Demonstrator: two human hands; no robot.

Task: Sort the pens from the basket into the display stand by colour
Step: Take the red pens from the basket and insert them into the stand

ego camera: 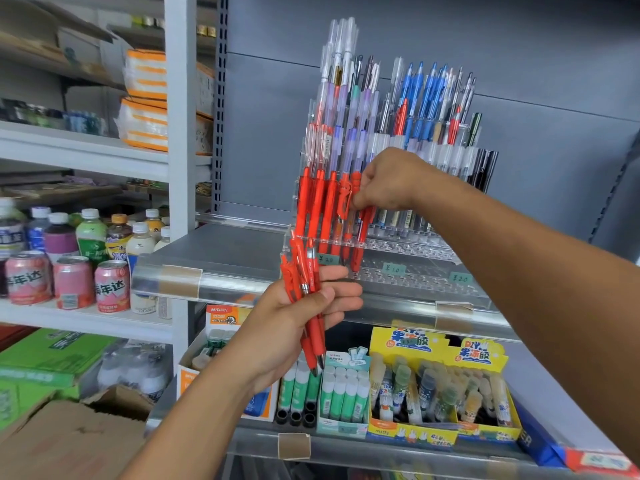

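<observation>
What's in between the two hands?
In the head view, between the left hand and right hand: red pens standing in the clear plastic display stand, with its green price tags.

Person's body: two bare forearms and hands in view.
Left hand (294,327) and right hand (388,181): no gloves, rings, watch or wristband visible. Both forearms are uncovered to the frame edge; no sleeve shows. Fingernails are short and unpainted where visible. No other clothing is in view.

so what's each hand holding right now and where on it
Left hand grips a bundle of red pens around their middles. Right hand pinches one red pen near its clip end, at the display stand.
</observation>
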